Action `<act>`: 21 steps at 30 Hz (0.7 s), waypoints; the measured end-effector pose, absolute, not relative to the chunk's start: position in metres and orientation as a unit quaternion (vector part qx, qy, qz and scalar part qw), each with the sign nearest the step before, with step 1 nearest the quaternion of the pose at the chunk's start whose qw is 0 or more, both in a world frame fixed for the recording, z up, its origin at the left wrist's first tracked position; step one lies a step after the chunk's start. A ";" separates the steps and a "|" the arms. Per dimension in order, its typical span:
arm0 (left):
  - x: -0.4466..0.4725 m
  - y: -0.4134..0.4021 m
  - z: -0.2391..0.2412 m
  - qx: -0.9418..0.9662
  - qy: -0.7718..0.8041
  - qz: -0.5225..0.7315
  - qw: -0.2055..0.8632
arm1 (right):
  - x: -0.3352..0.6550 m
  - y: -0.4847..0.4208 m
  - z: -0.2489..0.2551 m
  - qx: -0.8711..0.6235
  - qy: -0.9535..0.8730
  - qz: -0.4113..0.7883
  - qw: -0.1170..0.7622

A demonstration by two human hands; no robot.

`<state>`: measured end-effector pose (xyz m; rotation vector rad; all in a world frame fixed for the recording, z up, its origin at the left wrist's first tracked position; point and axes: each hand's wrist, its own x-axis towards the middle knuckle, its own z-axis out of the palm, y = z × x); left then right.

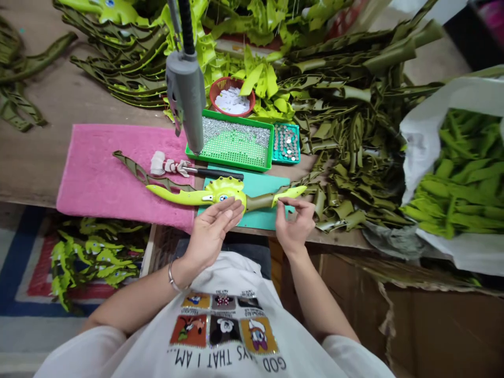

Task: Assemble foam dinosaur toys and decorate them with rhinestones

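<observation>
- Fitting the lime tip (295, 192) on the toy (214, 187), we think; our right hand (296, 227) pinches it.
- Our left hand (210, 232) is loose, near.
- Next likely needs lining up.

Landmark: green tray (232, 162). Light: we record it as fairly bright and even, seemingly from above. Glints: small metal pieces (232, 128) inside the tray. Highlights: white bag (421, 126), right of the tray; white shirt (232, 273), below it. Shade: cardboard (441, 325), far below right of the tray, dim. Focus: we find the yellow-green toy (238, 191), just below the tray, reasonably clear; pink patch (492, 21), far upper right of the tray, blurred. Distortion: wide-angle stretching towards the edges.
</observation>
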<state>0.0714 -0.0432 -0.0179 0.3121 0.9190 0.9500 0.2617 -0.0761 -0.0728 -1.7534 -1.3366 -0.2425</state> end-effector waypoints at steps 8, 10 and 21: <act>0.098 0.038 -0.014 0.488 0.416 0.433 0.633 | 0.269 -0.076 -0.084 -0.667 -0.597 -0.161 0.416; 0.108 0.067 -0.011 0.578 0.421 0.414 0.564 | 0.271 -0.076 -0.082 -0.655 -0.609 -0.167 0.415; 0.059 0.066 -0.007 0.760 0.339 0.444 0.331 | 0.277 -0.074 -0.052 -0.695 -0.548 -0.077 0.460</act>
